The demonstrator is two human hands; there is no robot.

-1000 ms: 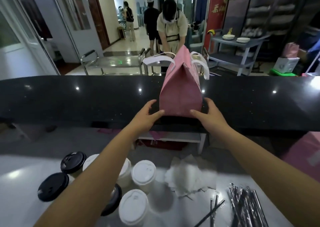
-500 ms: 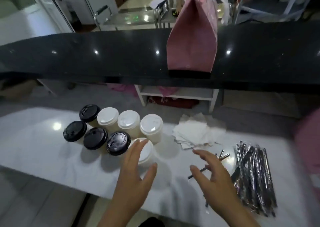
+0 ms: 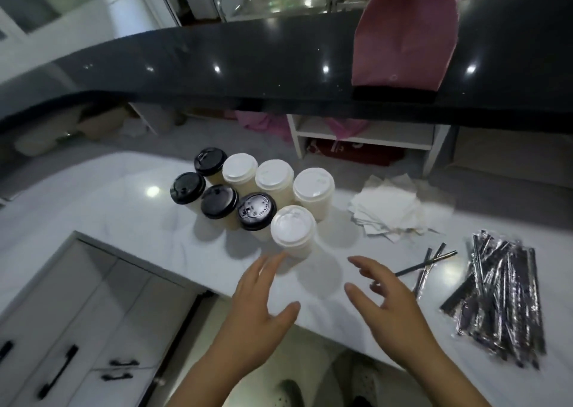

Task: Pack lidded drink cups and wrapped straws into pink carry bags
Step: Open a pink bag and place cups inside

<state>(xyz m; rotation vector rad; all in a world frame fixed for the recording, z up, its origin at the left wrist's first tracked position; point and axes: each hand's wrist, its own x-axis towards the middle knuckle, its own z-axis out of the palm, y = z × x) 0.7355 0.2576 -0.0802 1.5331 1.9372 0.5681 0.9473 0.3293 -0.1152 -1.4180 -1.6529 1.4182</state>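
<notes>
Now left hand [image 3: 255, 313], right hand [image 3: 393, 310] off pink bag [image 3: 403, 34]

Two-level serving area.
Near, white worktop [image 3: 93, 208] over black-handled cabinet doors [image 3: 77, 313]; far, glossy black counter [image 3: 217, 53] reflecting ceiling lights.

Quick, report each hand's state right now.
Left hand: open, fingers spread, holding nothing, close by the nearest white-lidded cup.
Right hand: open, fingers loosely curved, holding nothing.
</notes>
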